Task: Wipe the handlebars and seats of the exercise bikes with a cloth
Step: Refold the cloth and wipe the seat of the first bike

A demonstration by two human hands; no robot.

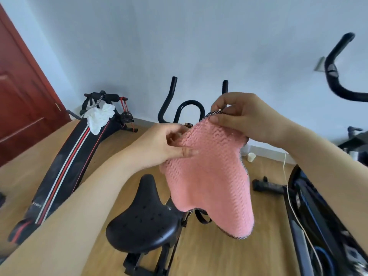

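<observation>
While the pink cloth [209, 176] is held up in the air above the black bike seat [144, 218], its upper left edge is pinched by the left hand [169, 144] and its top corner, with a speckled trim, is pinched by the right hand [245, 118]; the hands are kept a little apart, and the cloth is left hanging between and below them, clear of the seat. Black handlebars [179, 108] are seen behind the cloth near the pale wall [179, 36]; a second handlebar [338, 72] is seen at the right edge, and a white rag [99, 118] is draped on a black-and-red striped machine [65, 166] at left, on the wooden floor [229, 255].
</observation>
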